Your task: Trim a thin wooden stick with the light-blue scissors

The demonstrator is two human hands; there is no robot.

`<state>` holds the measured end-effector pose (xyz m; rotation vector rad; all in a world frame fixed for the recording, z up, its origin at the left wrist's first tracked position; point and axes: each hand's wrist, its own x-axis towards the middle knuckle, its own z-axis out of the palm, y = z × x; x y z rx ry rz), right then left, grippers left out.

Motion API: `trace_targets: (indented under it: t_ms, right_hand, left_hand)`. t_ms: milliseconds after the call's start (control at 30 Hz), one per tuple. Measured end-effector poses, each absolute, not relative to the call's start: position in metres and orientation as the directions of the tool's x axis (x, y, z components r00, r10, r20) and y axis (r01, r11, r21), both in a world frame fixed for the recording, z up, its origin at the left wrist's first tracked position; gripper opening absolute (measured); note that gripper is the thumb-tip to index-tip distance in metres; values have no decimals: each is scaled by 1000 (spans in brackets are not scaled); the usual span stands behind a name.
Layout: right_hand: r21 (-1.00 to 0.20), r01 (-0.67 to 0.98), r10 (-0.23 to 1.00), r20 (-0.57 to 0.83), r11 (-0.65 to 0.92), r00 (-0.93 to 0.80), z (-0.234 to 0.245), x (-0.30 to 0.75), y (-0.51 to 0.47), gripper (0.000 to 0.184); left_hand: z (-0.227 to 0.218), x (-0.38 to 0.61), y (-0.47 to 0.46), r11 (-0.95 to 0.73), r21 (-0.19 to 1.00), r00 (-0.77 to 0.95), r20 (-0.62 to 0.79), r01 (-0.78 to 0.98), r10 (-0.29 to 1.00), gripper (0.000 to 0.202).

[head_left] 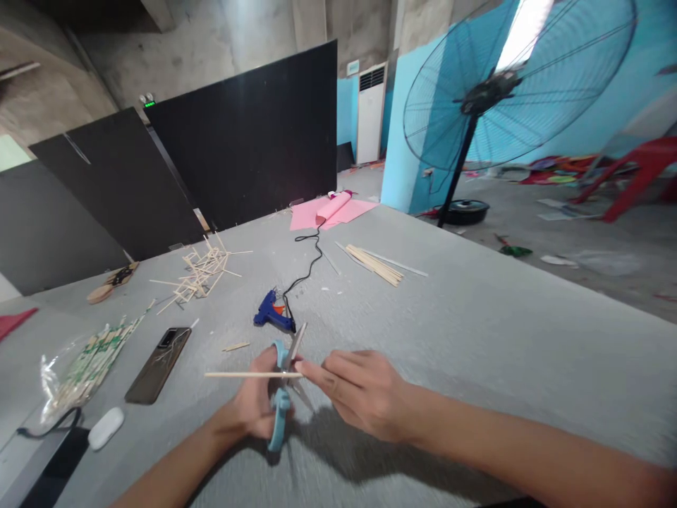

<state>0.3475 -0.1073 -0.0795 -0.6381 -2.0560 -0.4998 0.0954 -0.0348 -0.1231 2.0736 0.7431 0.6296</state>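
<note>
My left hand (254, 406) grips light blue-handled scissors (280, 421), with the blades spread and pointing up and to the right. A thin wooden stick (233, 375) lies level across the opening between the blades. Its right end is pinched between the fingers of my right hand (364, 391); the left end sticks out past my left hand. Just beyond the scissors, a blue glue gun (273, 312) rests on its side on the grey table. Short stick pieces (235, 347) lie to the left of it.
A frame of glued sticks (204, 271) stands at the back left. Loose sticks (374, 264) lie beyond my right hand. A phone (159, 365), a white earbud case (106, 428) and bagged chopsticks (92, 363) are at left. The glue gun's black cord (312, 264) runs toward pink paper (360, 210).
</note>
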Motion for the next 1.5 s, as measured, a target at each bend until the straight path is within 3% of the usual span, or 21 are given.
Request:
trace_targets:
  t_ms: [167,300,400,600,700,933,1133,1233,1333,1500]
  right_hand:
    - [160,612,216,842,775,-494,-79,350,-109,35]
    - [202,616,181,847,762,-501,-76,351,-108,33]
    - [234,596,149,840,768,-521,-72,351,-109,33]
    - [191,597,184,841,779,-509,-73,350,-110,35]
    - [94,590,238,855,802,-461,-76,347,-109,33]
    - [-348,478,516,809,807,-281,-73,337,-118,22]
    - [-482,347,578,770,805,-271,-72,337,-113,23]
    - [-470,344,563,786,813,-256,-77,337,-109,21]
    - [-382,376,492,831,844,-260,-81,337,-110,18]
    - [-292,414,420,869,862,-262,-83,337,-109,17]
  left_hand:
    - [-121,94,-36,-559,777,671,253,289,697,73]
    - [-122,95,-35,-473,821,658,168,319,735,73]
    - [-120,97,-35,-479,819,654,179,314,735,70]
    - [-112,100,-37,-466,813,669,132,349,731,65]
    - [-111,99,-36,-526,782,689,178,334,702,69]
    - [-120,97,-30,-559,760,714,185,332,675,75]
    - [-125,96,-29,-543,785,699,208,297,684,77]
    - [-129,94,-31,-412,838,663,82,358,744,72]
    - [-129,94,-32,-297,864,642,-39,407,765,70]
    - [-124,96,-32,-356,869,645,57,344,762,78]
